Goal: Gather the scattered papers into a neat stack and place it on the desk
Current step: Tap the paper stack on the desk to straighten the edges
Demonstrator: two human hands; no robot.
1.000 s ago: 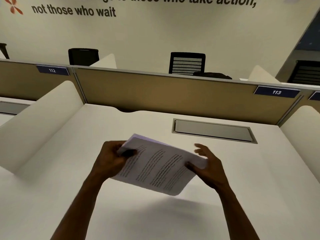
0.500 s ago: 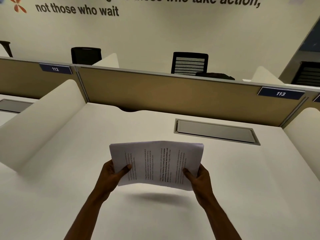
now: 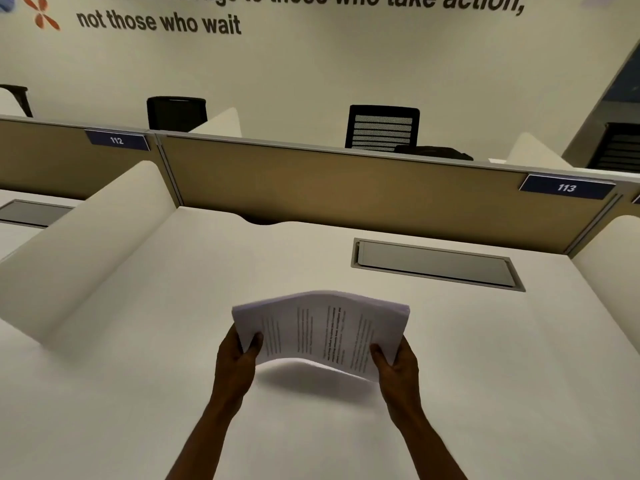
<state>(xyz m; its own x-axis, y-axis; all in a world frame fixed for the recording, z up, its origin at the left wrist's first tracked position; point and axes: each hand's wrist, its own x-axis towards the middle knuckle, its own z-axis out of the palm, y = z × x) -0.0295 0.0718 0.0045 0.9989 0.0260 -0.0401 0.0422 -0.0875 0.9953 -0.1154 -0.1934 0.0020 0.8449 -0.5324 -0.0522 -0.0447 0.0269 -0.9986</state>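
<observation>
At frame centre, the left hand and right hand each grip an opposite end of the paper stack, thumbs on top, above the desk.

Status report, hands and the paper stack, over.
Left hand and right hand each grip a side of the paper stack. Stack gathered, bowed upward, held above the desk, not yet set down. Nothing in the way below.

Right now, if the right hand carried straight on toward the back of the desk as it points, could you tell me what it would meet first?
Probably the grey cable hatch set into the desk. The right hand, gripping the paper stack, has only bare desktop ahead before it, though depth is unclear.
</observation>
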